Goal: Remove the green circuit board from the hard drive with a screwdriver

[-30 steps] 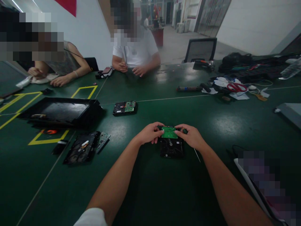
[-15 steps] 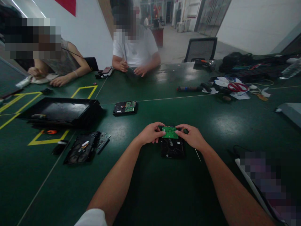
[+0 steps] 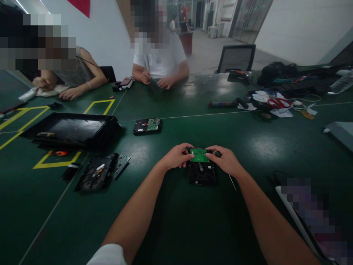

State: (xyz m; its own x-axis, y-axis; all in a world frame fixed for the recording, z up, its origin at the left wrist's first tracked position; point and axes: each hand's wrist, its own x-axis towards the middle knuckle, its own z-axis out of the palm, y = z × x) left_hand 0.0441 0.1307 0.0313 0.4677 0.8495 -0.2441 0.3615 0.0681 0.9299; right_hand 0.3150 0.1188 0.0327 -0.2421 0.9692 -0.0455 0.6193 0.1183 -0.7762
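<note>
Two sets of fingers (image 3: 188, 158), nearly closed, green circuit board (image 3: 199, 155) pinched between, by opposite edges

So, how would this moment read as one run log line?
Left hand: thumb on green board | Right hand: thumb on green board, thin tool held | Black drive: on table, green board at far end

Circuit board (image 3: 200, 156) over hard drive (image 3: 202, 174), between left hand (image 3: 178, 156) and right hand (image 3: 224, 160)

They sit toward the near edge of the tabletop (image 3: 190, 232). Toward the left edge, a tray (image 3: 79, 126) lies behind a second drive (image 3: 97, 173); cables (image 3: 280, 104) lie toward the far right corner.
</note>
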